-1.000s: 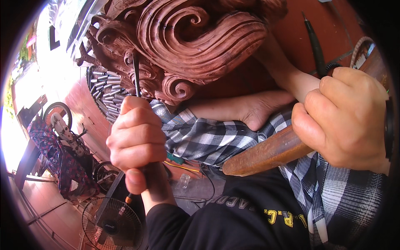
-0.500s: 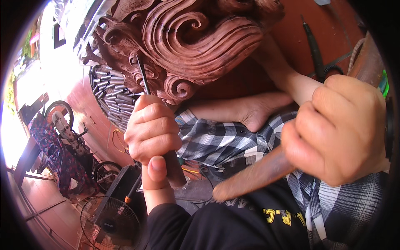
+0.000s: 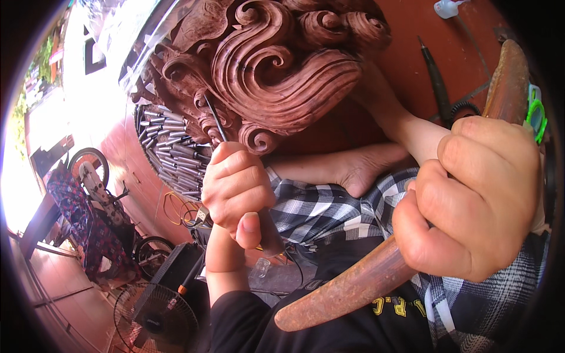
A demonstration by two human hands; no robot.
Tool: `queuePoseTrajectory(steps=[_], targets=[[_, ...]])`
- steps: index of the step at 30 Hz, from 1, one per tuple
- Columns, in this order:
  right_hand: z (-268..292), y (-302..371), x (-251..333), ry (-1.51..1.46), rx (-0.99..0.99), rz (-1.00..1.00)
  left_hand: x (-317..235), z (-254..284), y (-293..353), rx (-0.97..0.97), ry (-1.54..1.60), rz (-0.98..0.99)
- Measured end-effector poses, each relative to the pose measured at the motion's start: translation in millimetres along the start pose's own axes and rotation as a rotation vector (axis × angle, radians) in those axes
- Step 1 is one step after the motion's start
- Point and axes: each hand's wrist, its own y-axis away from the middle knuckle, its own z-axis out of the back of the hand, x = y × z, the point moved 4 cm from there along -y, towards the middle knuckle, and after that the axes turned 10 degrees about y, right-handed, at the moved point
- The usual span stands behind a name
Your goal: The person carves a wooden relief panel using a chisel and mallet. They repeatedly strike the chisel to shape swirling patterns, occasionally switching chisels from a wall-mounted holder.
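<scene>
Carving (image 3: 276, 70): reddish wood, deep smooth scrolls. Left hand (image 3: 238, 191) fisted tight round thin steel chisel (image 3: 215, 117), tip on a curl. Right hand (image 3: 471, 200) clenches curved wooden mallet (image 3: 353, 288).

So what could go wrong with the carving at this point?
The left hand grips a thin chisel whose tip sits among fine scrolls of the wooden carving; a slip could chip a curl. The right hand holds a curved wooden mallet raised close to the left fist, so a misjudged swing might hit the knuckles. A bare foot lies just below the work, where a skidding blade could reach.
</scene>
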Motion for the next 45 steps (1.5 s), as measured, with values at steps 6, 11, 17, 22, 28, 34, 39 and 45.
queuePoseTrajectory(steps=[6, 11, 17, 22, 28, 34, 39, 45], targets=[[0.1, 4.8, -4.4, 0.066, -0.073, 0.138, 0.7, -4.4, -2.8, 0.018, -0.022, -0.041], [1.2, 9.0, -12.4, 0.153, 0.108, 0.160, 3.5, -7.7, -5.8, -0.023, -0.022, -0.026], [1.4, 11.4, -12.7, 0.144, 0.120, 0.034, -2.4, -1.3, -8.3, -0.106, 0.048, 0.094], [8.4, 7.6, -15.4, 0.039, 0.165, -0.033, -2.9, 3.9, -12.6, -0.107, 0.100, 0.110], [11.3, 7.7, -19.6, 0.013, 0.175, 0.001, -3.4, 4.9, -15.6, -0.097, 0.093, 0.108], [13.7, 5.4, -20.5, -0.007, 0.161, -0.014, -2.5, 10.8, -16.5, -0.066, 0.134, 0.066], [12.9, -0.2, -19.5, 0.013, 0.185, -0.044, -1.6, 14.1, -12.8, -0.080, 0.146, 0.066], [7.9, -5.5, -18.6, 0.069, 0.221, -0.076, 4.0, 18.1, -8.3, -0.152, 0.215, 0.025]])
